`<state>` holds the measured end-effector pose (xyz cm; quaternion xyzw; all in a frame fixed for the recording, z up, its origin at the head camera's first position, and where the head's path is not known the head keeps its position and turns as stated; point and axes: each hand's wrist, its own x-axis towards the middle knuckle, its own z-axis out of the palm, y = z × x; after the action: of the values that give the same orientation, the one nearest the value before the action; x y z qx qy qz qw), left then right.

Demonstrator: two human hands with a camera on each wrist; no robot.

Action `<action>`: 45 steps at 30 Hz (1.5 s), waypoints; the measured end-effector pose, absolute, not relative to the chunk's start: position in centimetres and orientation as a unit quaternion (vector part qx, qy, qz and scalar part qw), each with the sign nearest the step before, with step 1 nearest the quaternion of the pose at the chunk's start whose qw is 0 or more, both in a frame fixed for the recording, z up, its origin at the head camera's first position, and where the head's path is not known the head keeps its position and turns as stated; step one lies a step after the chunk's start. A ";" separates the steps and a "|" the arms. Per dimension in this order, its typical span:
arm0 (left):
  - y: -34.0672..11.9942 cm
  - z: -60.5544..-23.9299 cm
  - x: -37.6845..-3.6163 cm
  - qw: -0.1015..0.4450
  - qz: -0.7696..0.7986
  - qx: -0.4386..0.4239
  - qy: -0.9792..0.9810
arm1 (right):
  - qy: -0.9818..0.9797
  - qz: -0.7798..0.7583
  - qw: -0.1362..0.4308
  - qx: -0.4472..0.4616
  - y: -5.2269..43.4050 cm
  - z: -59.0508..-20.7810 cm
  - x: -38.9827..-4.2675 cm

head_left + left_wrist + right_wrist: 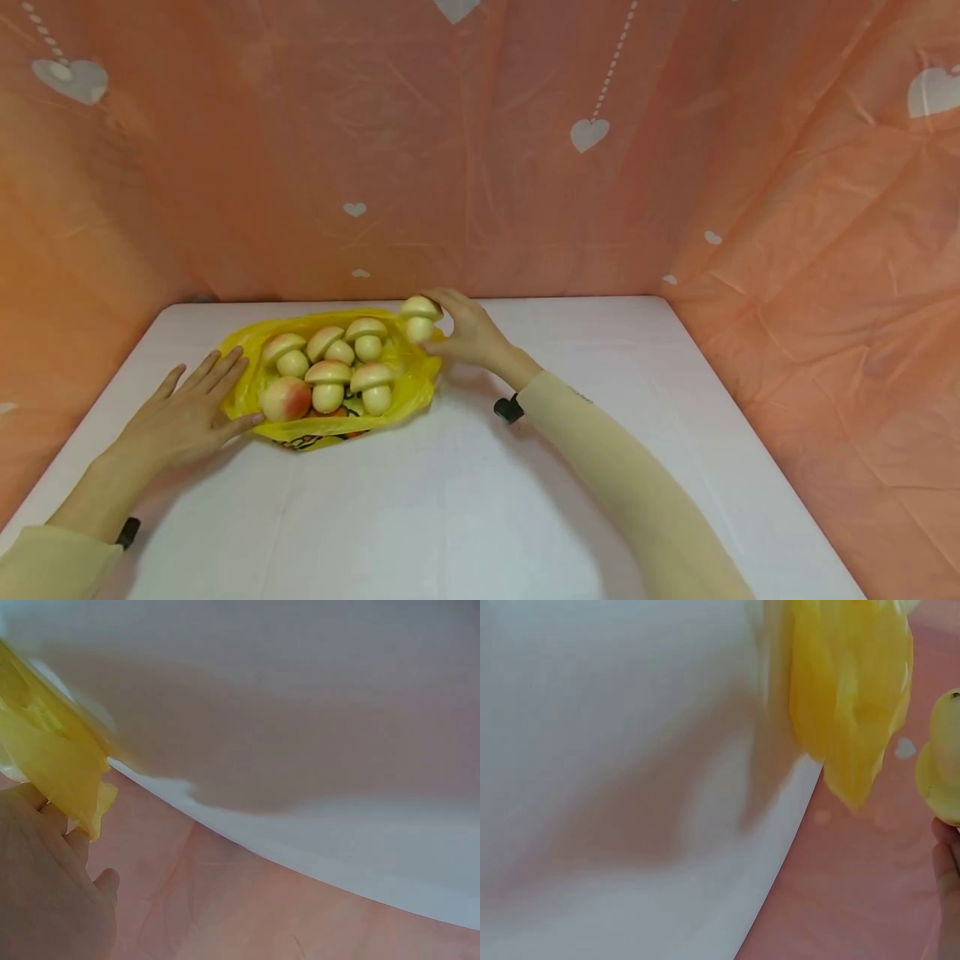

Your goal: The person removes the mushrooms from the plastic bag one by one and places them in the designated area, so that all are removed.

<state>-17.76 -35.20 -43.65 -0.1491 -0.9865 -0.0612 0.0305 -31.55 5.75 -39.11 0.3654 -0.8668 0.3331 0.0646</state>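
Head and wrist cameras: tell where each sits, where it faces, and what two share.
Head: on the head, facing forward and down at the yellow bag; left hand and right hand show.
Left wrist: on that wrist, facing table and bag; part of the left hand shows.
Right wrist: on that wrist, facing table and bag; fingers show.
Head and right wrist share the held mushroom-shaped piece.

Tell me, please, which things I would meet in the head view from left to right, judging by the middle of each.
Left sleeve → left hand → yellow plastic bag → mushroom-shaped piece in the right fingers → right hand → right sleeve.
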 end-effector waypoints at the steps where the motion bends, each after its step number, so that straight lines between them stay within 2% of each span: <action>1: -35.2 -43.6 -17.8 0.029 -0.061 -0.148 -0.987 | -0.867 0.332 0.067 0.365 5.9 -39.0 -31.6; 8: -35.2 -43.6 -17.7 0.020 -0.061 -0.147 -0.987 | -0.872 0.321 0.080 0.361 7.3 -39.2 -32.5; 15: -35.3 -43.7 -17.5 0.033 -0.058 -0.153 -0.986 | -0.877 0.315 0.082 0.354 8.8 -39.7 -33.6; 39: -35.4 -43.6 -17.2 0.032 -0.053 -0.159 -0.985 | -0.908 0.280 -0.018 0.312 12.1 -41.7 -35.0; 45: -35.5 -43.7 -17.3 0.041 -0.051 -0.160 -0.985 | -0.908 0.266 -0.014 0.322 12.2 -42.0 -35.0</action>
<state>-17.27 -35.51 -43.69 -0.1597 -0.9850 -0.0507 0.0405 -35.00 12.17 -42.05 0.3221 -0.9083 0.2665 -0.0136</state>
